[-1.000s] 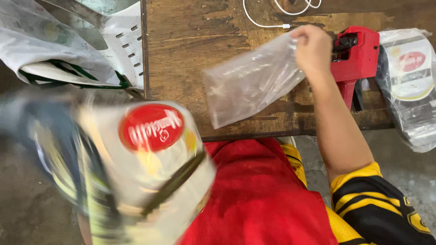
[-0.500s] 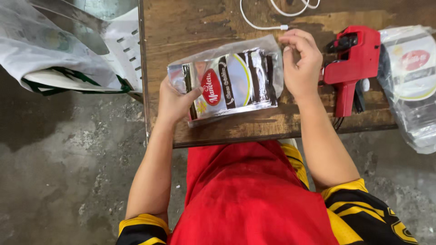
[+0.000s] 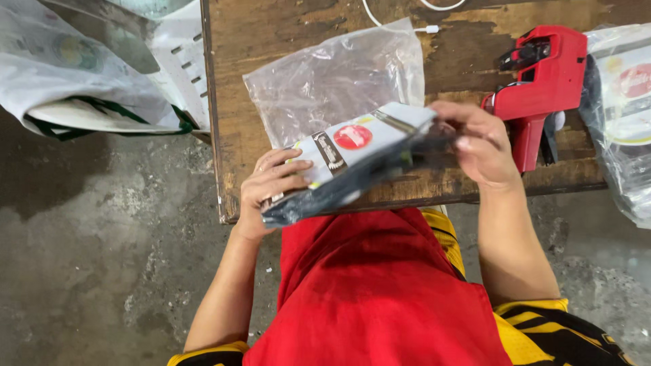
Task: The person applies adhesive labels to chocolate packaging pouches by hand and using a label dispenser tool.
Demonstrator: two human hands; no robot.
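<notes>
Left hand [image 3: 271, 186] and right hand [image 3: 478, 146] each clamp one end of the flat packet [image 3: 352, 159], holding it level above the clear bag [image 3: 332, 81] on the counter [image 3: 271, 27], aligned for insertion.

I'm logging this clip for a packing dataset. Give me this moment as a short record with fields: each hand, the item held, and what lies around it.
left hand: grips the packet's lower left end
right hand: grips the packet's upper right end
packet: flat printed pouch with a round red label, tilted, held above the table edge
clear plastic bag: lying on the wooden table behind the packet
red label gun: on the table, right of the hands
white cable: at the far edge
</notes>
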